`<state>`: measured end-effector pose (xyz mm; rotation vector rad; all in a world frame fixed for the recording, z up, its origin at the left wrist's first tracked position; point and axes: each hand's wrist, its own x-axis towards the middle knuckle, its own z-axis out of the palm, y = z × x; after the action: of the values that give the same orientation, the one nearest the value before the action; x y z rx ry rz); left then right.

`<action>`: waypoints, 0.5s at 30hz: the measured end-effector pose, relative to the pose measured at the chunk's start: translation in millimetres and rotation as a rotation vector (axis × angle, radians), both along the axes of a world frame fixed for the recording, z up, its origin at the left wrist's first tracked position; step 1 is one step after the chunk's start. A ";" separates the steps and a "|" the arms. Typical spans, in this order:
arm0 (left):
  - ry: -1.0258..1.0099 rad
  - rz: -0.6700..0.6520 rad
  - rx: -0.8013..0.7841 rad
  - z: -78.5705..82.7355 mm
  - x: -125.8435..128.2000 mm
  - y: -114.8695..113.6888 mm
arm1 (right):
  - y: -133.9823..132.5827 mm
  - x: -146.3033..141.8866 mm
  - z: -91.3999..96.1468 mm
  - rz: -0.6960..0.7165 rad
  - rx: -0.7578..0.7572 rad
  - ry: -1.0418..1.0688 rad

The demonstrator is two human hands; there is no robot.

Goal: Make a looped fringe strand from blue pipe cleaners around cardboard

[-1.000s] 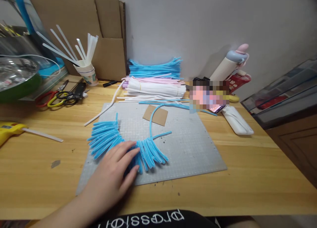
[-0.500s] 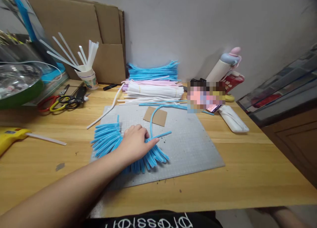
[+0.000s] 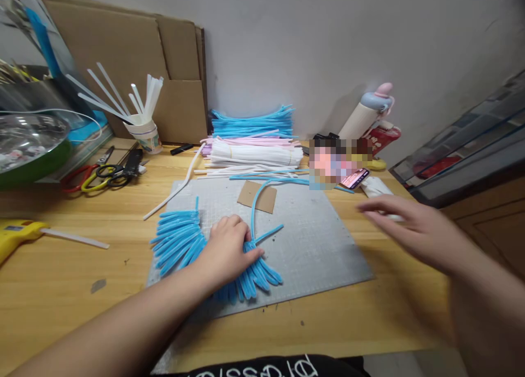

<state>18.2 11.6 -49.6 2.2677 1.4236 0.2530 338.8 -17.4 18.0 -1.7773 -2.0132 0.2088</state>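
Observation:
A fan of folded light blue pipe cleaners (image 3: 180,237) lies on a grey cutting mat (image 3: 311,240). My left hand (image 3: 229,251) rests on the fan's right half, its fingers curled and pressing down on the loops. A single blue pipe cleaner (image 3: 256,202) curves up from under that hand across a small cardboard piece (image 3: 266,199). My right hand (image 3: 414,229) hovers over the mat's right edge, blurred by motion, fingers stretched out toward the left and holding nothing.
Stacks of blue (image 3: 252,123), pink and white pipe cleaners (image 3: 254,153) lie at the back by the wall. A cup of glue sticks (image 3: 141,128), scissors (image 3: 100,175) and a yellow glue gun (image 3: 16,232) are at the left. A phone (image 3: 355,178) and bottle (image 3: 367,112) stand at the right.
My left hand slid forward onto the fan's right half and curled its fingers. My right hand came into view from the right, over the mat's edge.

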 end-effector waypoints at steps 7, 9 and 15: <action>-0.062 -0.048 -0.029 2.0 -8.2 1.1 | 101.3 -124.7 -67.7 0.149 -0.169 -0.187; -0.074 -0.064 -0.018 1.1 -8.9 2.2 | 113.6 -136.4 -72.7 0.103 -0.236 -0.247; -0.087 -0.071 0.010 -2.3 -8.1 2.5 | 121.7 -122.4 -54.8 0.055 -0.514 -0.146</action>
<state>10.0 14.1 -51.8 2.2814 1.2986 0.3330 216.3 104.3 -36.8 -2.0859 -2.2577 0.6852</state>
